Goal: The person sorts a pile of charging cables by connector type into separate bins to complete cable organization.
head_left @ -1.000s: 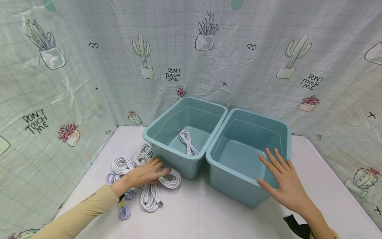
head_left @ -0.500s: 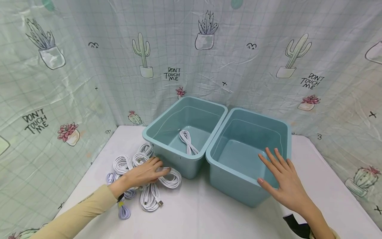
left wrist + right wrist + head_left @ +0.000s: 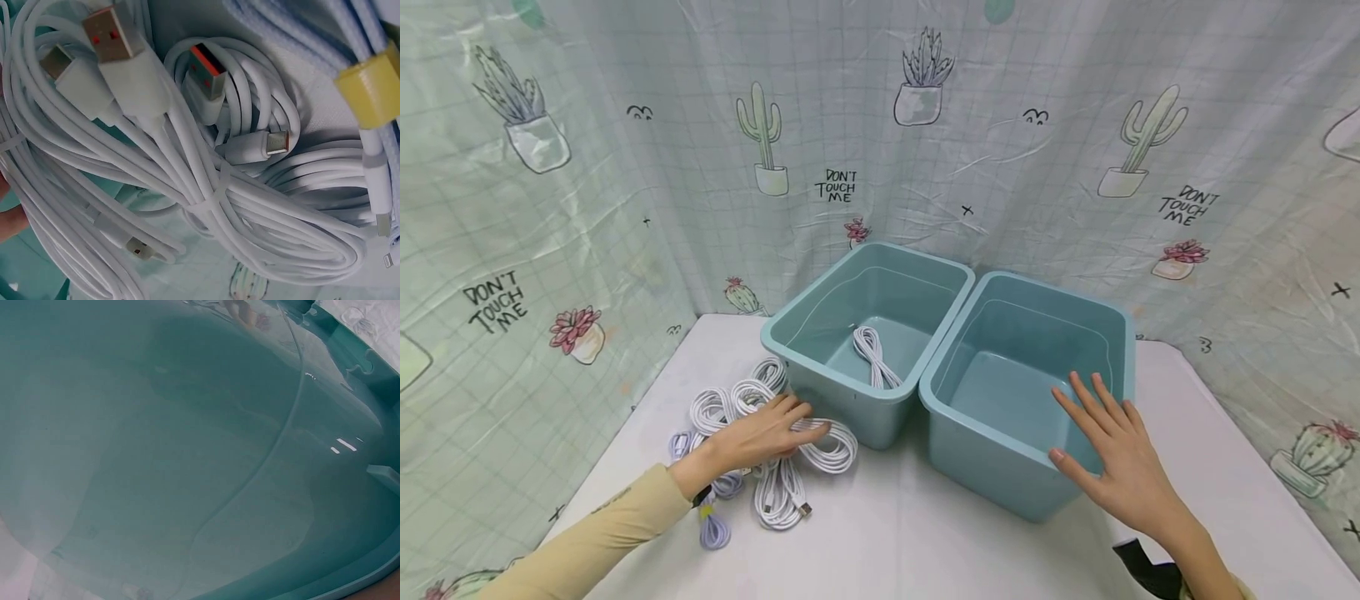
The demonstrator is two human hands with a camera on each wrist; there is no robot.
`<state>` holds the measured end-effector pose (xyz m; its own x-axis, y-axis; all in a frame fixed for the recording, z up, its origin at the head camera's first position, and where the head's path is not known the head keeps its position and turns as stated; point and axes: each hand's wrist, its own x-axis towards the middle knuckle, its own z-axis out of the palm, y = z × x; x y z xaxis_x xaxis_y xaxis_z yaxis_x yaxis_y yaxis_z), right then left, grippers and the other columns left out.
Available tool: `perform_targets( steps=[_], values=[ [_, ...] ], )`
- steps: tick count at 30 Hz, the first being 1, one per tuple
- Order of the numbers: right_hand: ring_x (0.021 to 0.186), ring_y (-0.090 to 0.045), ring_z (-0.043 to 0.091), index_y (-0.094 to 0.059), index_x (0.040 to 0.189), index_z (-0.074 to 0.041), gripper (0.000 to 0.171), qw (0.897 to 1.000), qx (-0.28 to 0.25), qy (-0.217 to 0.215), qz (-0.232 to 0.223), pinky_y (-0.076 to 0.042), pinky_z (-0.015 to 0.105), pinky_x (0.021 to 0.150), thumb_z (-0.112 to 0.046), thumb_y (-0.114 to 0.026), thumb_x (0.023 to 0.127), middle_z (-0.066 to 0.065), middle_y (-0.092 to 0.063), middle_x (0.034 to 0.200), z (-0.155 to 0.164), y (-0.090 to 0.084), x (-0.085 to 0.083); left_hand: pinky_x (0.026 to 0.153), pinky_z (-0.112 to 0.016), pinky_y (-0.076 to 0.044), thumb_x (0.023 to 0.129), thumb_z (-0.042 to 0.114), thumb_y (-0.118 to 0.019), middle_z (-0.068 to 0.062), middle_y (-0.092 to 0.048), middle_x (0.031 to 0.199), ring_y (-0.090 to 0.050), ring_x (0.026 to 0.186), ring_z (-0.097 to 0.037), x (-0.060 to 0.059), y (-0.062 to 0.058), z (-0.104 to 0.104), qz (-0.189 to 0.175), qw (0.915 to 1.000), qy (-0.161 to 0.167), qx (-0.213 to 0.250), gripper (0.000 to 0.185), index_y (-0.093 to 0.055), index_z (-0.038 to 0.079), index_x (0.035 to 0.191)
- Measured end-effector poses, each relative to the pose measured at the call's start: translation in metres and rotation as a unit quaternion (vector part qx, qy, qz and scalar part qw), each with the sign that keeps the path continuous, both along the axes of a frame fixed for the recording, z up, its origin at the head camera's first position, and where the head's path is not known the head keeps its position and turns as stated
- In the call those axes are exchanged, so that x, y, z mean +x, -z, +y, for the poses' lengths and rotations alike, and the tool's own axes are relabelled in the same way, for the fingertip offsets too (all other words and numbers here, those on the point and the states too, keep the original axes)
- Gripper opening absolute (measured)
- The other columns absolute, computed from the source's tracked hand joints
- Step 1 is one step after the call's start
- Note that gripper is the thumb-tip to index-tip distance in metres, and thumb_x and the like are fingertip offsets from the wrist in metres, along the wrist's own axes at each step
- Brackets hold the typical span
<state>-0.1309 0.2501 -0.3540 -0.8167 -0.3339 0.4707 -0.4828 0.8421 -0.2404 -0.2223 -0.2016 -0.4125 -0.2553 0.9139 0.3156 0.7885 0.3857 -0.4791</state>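
My left hand [image 3: 763,435] reaches down into a pile of coiled charging cables left of the bins. Its thumb and curled fingers pinch a white charging cable [image 3: 837,454] whose loop sticks out to the right. In the left wrist view, its fingertips [image 3: 11,224] show at the left edge behind a tied white bundle [image 3: 59,231]. More white cables [image 3: 781,504] with USB plugs lie below and behind the hand. My right hand [image 3: 1116,471] is spread with straight fingers over the near right rim of the right bin [image 3: 985,433], holding nothing.
The left bin [image 3: 842,387] stands against the right one and has one white cable [image 3: 874,358] inside. Lilac cables, one with a yellow tie [image 3: 706,510], lie left of the pile on the white table [image 3: 880,533]. A patterned curtain [image 3: 880,133] hangs behind.
White cables behind my left hand have shifted slightly to the right and away. Both hands stay nearly in place; the whole view has moved a little.
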Motion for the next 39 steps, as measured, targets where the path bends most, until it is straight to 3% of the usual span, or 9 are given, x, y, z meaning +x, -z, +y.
perform_targets(
  steps=[9, 18, 34, 39],
  values=[
    [0.14, 0.001, 0.014, -0.031, 0.139, -0.021, 0.07, 1.0, -0.002, 0.0, 0.002, -0.005, 0.062, 0.103, -0.031, -0.064, 0.078, -0.003, -0.012, 0.15, 0.0, 0.0, 0.0, 0.07, -0.034, -0.043, 0.061, 0.033, -0.076, -0.003, -0.052, 0.101, -0.049, 0.084, -0.02, 0.003, -0.007, -0.001, 0.019, 0.9995, -0.015, -0.019, 0.063, -0.053, 0.027, 0.119],
    [0.14, 0.001, 0.015, -0.03, 0.14, -0.022, 0.071, 1.0, 0.001, 0.0, 0.003, -0.006, 0.062, 0.103, -0.031, -0.064, 0.079, -0.003, -0.012, 0.151, 0.001, 0.001, -0.001, 0.069, -0.036, -0.045, 0.065, 0.031, -0.074, 0.0, -0.051, 0.106, -0.053, 0.082, -0.019, 0.005, -0.016, -0.002, 0.019, 0.9982, -0.041, -0.039, 0.06, -0.05, 0.03, 0.121],
    [0.14, 0.0, 0.015, -0.029, 0.14, -0.023, 0.071, 1.0, -0.001, -0.003, 0.004, -0.006, 0.061, 0.104, -0.031, -0.064, 0.078, -0.004, -0.012, 0.15, 0.001, 0.0, -0.001, 0.07, -0.033, -0.041, 0.066, 0.035, -0.073, 0.002, -0.051, 0.106, -0.052, 0.078, -0.019, 0.01, -0.037, 0.0, 0.058, 0.9963, -0.033, -0.055, 0.066, -0.045, 0.027, 0.125],
    [0.14, 0.0, 0.015, -0.03, 0.14, -0.022, 0.07, 1.0, -0.001, -0.004, 0.004, -0.006, 0.062, 0.103, -0.031, -0.064, 0.079, -0.003, -0.012, 0.15, 0.001, 0.0, -0.001, 0.066, -0.031, -0.037, 0.071, 0.017, -0.069, 0.002, -0.05, 0.105, -0.047, 0.071, -0.018, 0.013, -0.05, 0.004, 0.076, 0.9949, -0.034, -0.056, 0.061, -0.044, 0.027, 0.126]
  ],
)
